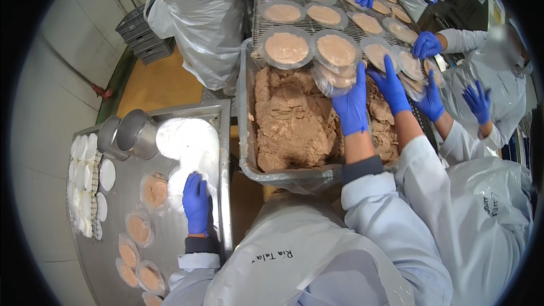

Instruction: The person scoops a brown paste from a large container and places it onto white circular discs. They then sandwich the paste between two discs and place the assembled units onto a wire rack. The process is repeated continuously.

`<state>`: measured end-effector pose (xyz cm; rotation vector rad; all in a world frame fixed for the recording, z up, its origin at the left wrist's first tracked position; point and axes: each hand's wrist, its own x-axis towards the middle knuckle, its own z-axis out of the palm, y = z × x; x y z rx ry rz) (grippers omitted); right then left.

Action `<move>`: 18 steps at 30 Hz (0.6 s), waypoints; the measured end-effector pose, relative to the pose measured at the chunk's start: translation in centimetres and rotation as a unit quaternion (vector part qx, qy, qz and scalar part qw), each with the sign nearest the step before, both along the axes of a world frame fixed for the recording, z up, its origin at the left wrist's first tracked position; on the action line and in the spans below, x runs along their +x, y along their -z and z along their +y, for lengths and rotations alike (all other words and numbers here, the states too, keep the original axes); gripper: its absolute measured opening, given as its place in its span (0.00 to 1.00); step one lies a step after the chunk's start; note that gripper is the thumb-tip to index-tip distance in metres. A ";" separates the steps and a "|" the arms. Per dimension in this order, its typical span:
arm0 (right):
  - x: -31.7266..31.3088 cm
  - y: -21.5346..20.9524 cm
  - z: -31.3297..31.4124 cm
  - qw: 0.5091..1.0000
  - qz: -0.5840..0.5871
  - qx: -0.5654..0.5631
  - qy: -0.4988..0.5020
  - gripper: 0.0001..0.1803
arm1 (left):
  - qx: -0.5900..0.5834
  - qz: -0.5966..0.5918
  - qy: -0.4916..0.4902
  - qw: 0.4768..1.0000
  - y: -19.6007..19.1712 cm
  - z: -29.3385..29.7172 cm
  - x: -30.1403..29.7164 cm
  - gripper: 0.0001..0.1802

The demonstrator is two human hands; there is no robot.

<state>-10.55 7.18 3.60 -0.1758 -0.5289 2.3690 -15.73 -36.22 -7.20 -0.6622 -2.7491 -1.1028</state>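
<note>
My right hand (351, 105), in a blue glove, reaches over a steel tub (245, 136) of beige paste (292, 127) and grips a clear round dish (333, 79) filled with the same paste, held at the tub's far rim. My left hand (196, 201), also gloved, lies flat on a pile of white round lids (190, 144) on the steel table (170, 238) to my left. Nothing is gripped in it. Filled dishes (154, 191) sit just left of that hand.
A wire belt (258, 20) beyond the tub carries several filled dishes (286, 48). A co-worker's gloved hands (391, 85) reach in on my right, and other people work along the belt. Two steel cylinders (127, 133), a lid rack (85, 187) and grey crates (141, 34) stand at my left.
</note>
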 end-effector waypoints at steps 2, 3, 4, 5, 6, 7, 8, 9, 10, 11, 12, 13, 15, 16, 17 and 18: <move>-0.7 -1.9 0.3 1.000 0.007 0.011 0.000 0.25 | 0.131 -0.080 -0.033 0.988 -1.7 0.4 -0.6 0.16; -0.8 -2.0 0.4 1.000 -0.002 0.007 -0.010 0.25 | 0.151 -0.068 -0.037 0.985 -2.8 0.5 -0.7 0.16; -1.1 -1.8 0.5 1.000 -0.010 0.003 -0.023 0.25 | 0.172 -0.057 -0.042 0.983 -4.1 0.5 -0.7 0.16; -1.1 -1.2 0.7 0.999 -0.024 0.002 -0.039 0.24 | 0.194 -0.051 -0.051 0.978 -4.7 0.4 -0.3 0.16; -1.6 -0.7 0.9 0.999 -0.036 -0.021 -0.015 0.21 | 0.190 -0.053 -0.040 0.979 -4.9 -0.1 -0.6 0.16; -1.1 -0.2 1.3 0.996 -0.052 -0.058 -0.033 0.20 | 0.149 -0.032 -0.025 0.988 -5.4 -0.3 -0.8 0.16; -0.2 -0.8 0.7 0.991 -0.071 -0.095 -0.053 0.19 | 0.106 -0.013 -0.013 0.994 -6.1 -0.4 -0.9 0.16; 0.6 -1.0 0.1 0.984 -0.089 -0.133 -0.076 0.18 | 0.063 0.007 -0.005 0.998 -6.3 -0.9 -0.8 0.16; 1.1 0.8 0.6 0.978 -0.009 -0.177 -0.114 0.18 | 0.026 0.004 0.000 1.000 -5.1 -1.7 -1.0 0.15; 1.2 1.8 0.1 0.974 0.001 -0.195 -0.117 0.18 | -0.011 0.000 0.001 1.000 -2.8 -2.9 -1.0 0.14; 1.2 2.8 -0.7 0.969 0.011 -0.217 -0.120 0.17 | -0.052 -0.006 0.002 0.999 -1.8 -3.5 -0.7 0.14; 1.3 3.6 -1.2 0.963 0.020 -0.239 -0.122 0.17 | -0.056 0.007 -0.018 0.998 -0.9 -4.0 -0.3 0.13; 1.0 2.2 -3.3 0.959 0.005 -0.236 -0.154 0.17 | -0.066 0.038 -0.050 0.996 -0.8 -4.2 0.4 0.13; 0.9 1.4 -4.1 0.955 0.017 -0.228 -0.191 0.18 | -0.001 0.006 -0.076 0.997 -1.0 -4.5 0.4 0.12; 0.9 0.4 -4.9 0.948 0.031 -0.218 -0.228 0.18 | 0.065 -0.023 -0.103 0.992 -1.3 -4.6 0.2 0.12; 1.0 -0.9 -6.1 0.958 0.015 -0.176 -0.226 0.20 | 0.132 -0.051 -0.128 0.982 -2.2 -4.1 -0.4 0.12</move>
